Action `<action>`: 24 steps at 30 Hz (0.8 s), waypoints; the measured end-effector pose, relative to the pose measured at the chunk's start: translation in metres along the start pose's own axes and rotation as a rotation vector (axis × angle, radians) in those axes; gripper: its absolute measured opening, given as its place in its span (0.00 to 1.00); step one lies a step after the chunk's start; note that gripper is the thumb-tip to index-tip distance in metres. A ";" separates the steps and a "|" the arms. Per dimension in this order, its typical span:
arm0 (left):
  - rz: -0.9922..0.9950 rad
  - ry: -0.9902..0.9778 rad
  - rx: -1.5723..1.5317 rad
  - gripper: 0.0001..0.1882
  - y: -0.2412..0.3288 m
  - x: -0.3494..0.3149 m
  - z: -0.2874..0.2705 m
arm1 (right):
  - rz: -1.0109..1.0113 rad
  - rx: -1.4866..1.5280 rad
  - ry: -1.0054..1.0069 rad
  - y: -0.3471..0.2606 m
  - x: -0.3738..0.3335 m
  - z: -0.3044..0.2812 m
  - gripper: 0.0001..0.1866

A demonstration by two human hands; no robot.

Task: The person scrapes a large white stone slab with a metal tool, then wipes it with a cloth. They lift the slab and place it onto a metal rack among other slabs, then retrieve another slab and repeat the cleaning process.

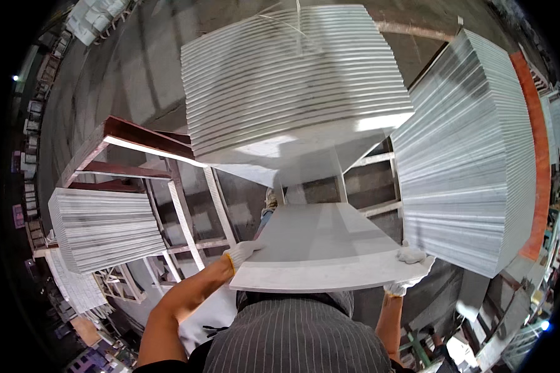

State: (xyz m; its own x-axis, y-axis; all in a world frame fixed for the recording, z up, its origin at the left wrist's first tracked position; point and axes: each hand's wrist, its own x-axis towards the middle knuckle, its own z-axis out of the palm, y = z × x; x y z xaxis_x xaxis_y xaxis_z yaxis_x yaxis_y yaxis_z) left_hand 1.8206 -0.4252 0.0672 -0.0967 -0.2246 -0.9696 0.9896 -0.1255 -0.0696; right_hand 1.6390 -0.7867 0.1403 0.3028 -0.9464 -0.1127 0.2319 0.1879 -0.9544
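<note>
A large flat pale grey-white slab [317, 239] lies before my body, its near long edge close to my striped apron. It looks like a stone or tile panel. My left hand [243, 253], in a white knit glove with a yellow cuff, grips its left edge. At the near right corner, my right hand [412, 278], also gloved in white, is closed around the edge. A greyish lump [410, 255] shows on the slab's top there; whether it is glove fingers or a wad of cloth I cannot make out. The undersides of both hands are hidden by the slab.
Ahead stands a big stack of similar slabs [292, 87]. Another stack [460, 161] leans on the right, beside an orange-red beam [532, 155]. A smaller stack [106, 227] sits at left on a reddish-brown metal frame [130, 140]. A shoe [271, 200] shows beyond the slab.
</note>
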 end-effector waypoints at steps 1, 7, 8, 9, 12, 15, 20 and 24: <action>-0.006 -0.003 -0.047 0.16 -0.001 0.001 0.000 | -0.032 0.007 -0.030 0.007 0.004 -0.009 0.32; 0.028 -0.034 -0.046 0.17 0.000 0.033 -0.027 | -0.028 0.088 -0.025 0.005 0.011 0.013 0.31; 0.050 -0.008 0.091 0.17 0.005 0.029 -0.027 | -0.081 0.035 -0.002 0.005 0.012 0.022 0.32; 0.068 0.012 0.143 0.17 0.011 0.023 -0.022 | -0.081 0.071 -0.011 0.009 0.014 0.020 0.29; 0.135 0.058 0.312 0.20 0.012 0.037 -0.037 | -0.084 0.040 0.037 0.014 0.018 0.018 0.23; 0.166 -0.001 0.376 0.22 0.012 0.049 -0.053 | -0.121 -0.097 0.039 0.012 0.021 0.026 0.21; 0.254 0.068 0.557 0.24 0.007 0.045 -0.080 | -0.102 0.108 0.010 -0.002 0.028 0.061 0.29; 0.252 0.183 0.677 0.24 0.038 -0.020 -0.005 | 0.052 0.199 0.062 -0.009 0.034 0.066 0.32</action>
State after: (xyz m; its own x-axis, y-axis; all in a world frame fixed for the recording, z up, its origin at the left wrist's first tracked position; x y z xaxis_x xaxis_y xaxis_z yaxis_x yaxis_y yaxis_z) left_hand 1.8605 -0.4208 0.0833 0.2022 -0.1679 -0.9648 0.6923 -0.6724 0.2621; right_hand 1.7081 -0.8027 0.1630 0.2629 -0.9472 -0.1835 0.3972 0.2796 -0.8741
